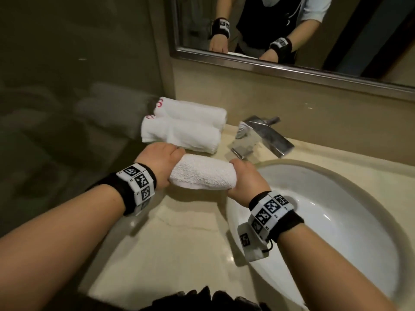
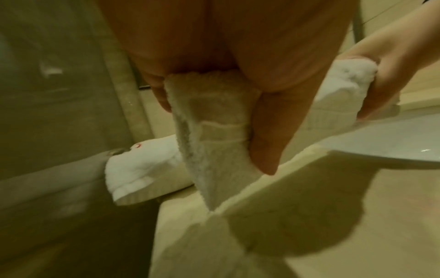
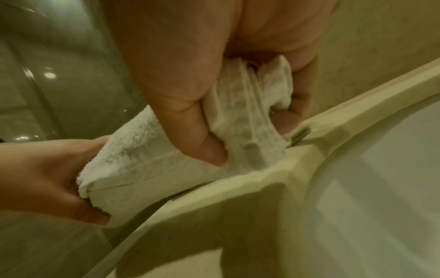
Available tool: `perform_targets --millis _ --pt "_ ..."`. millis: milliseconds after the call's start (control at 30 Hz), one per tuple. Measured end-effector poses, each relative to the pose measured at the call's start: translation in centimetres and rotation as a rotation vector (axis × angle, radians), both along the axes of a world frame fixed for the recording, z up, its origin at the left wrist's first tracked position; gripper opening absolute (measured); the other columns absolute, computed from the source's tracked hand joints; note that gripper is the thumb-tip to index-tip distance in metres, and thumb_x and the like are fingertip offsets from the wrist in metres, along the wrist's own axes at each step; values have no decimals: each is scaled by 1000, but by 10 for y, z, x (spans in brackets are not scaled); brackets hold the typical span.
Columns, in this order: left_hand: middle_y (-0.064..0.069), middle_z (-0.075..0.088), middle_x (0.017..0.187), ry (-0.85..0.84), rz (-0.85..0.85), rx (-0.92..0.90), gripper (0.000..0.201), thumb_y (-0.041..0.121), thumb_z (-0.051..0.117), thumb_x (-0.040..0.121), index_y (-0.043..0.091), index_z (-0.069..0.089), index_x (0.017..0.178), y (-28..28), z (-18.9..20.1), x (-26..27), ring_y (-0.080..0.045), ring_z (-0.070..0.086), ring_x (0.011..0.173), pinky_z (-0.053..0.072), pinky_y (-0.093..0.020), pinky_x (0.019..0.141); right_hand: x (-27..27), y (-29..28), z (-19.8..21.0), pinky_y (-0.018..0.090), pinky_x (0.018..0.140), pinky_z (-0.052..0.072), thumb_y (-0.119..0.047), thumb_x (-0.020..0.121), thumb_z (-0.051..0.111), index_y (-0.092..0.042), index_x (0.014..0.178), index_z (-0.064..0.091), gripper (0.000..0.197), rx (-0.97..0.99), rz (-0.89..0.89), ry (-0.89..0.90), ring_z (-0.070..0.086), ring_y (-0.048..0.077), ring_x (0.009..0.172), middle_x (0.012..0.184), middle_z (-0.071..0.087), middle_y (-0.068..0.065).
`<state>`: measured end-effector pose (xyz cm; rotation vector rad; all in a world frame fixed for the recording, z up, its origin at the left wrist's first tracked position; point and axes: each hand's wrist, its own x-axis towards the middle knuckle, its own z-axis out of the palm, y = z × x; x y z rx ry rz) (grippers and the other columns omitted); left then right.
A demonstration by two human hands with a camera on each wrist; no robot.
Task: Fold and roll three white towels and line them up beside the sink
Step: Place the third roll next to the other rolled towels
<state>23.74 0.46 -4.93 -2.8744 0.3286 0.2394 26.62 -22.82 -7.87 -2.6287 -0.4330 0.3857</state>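
A rolled white towel (image 1: pixel 202 172) sits between my two hands, just in front of two other rolled towels, the nearer (image 1: pixel 182 135) and the farther (image 1: pixel 193 111), lying side by side against the back left corner. My left hand (image 1: pixel 157 164) grips the roll's left end (image 2: pixel 214 131). My right hand (image 1: pixel 243 179) grips its right end (image 3: pixel 245 112) beside the sink (image 1: pixel 336 209). In the left wrist view the roll's underside touches the counter (image 2: pixel 285 216). The nearer finished roll (image 2: pixel 140 169) shows behind it there.
A chrome faucet (image 1: pixel 262 135) stands behind the basin, right of the towels. A glass partition (image 1: pixel 78 108) bounds the counter on the left; a mirror (image 1: pixel 292 30) hangs on the back wall. Beige counter (image 1: pixel 179 243) stretches toward me.
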Motion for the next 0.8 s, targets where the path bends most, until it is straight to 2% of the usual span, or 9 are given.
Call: perform_targets --millis 133,267,400,500,567,633,667,733,800 --pt "-9 39 133 -23 43 44 82 22 63 71 16 19 140 33 -20 31 -28 38 121 23 -37 109 26 48 -11 36 87 46 -20 69 64 -23 123 39 60 -40 -58 58 52 31 103 113 48 9" --pt "-11 25 145 -10 89 -68 81 24 58 77 18 13 144 45 -46 40 -29 24 134 5 -40 115 37 91 -21 39 88 44 -20 72 62 -23 129 34 63 -51 -75 79 51 36 105 120 45 12" --pt "-10 24 148 -18 135 -151 83 25 61 76 20 15 145 53 -54 42 -28 23 135 2 -40 115 41 122 -25 37 96 40 -19 76 59 -20 132 31 63 -65 -52 74 43 37 116 130 38 13" --pt "-10 24 148 -15 120 -147 84 23 61 76 20 14 146 53 -56 42 -28 23 136 1 -41 115 46 104 -16 38 98 41 -44 71 68 -23 133 31 75 -82 75 139 44 31 117 132 39 7" --pt "-10 23 148 -14 121 -160 84 20 59 76 21 13 146 51 -57 42 -26 21 137 -2 -41 115 57 83 -5 35 87 47 -64 68 61 -24 125 43 72 -5 86 195 54 20 106 122 51 1" --pt "-10 22 149 -20 129 -180 83 17 58 77 21 12 146 51 -58 41 -25 19 139 -5 -40 116 74 69 3 25 66 45 -67 73 53 -20 111 49 61 81 -103 165 58 10 83 104 60 -3" --pt "-9 21 150 -24 133 -183 82 16 57 78 22 12 146 50 -57 41 -24 18 139 -6 -40 116 86 66 4 25 66 44 -63 77 51 -18 111 47 57 91 -205 141 59 12 84 105 61 0" --pt "-8 20 150 -22 142 -183 82 16 57 79 22 10 146 50 -56 40 -23 16 140 -7 -39 116 104 68 3 31 80 43 -54 86 47 -10 122 43 57 15 -259 166 58 26 102 118 58 10" --pt "-7 19 150 -16 144 -181 82 17 56 80 23 9 146 49 -55 40 -22 16 140 -8 -39 116 112 80 0 31 75 40 -48 91 43 -4 114 48 50 -85 -205 214 56 31 102 108 60 13"
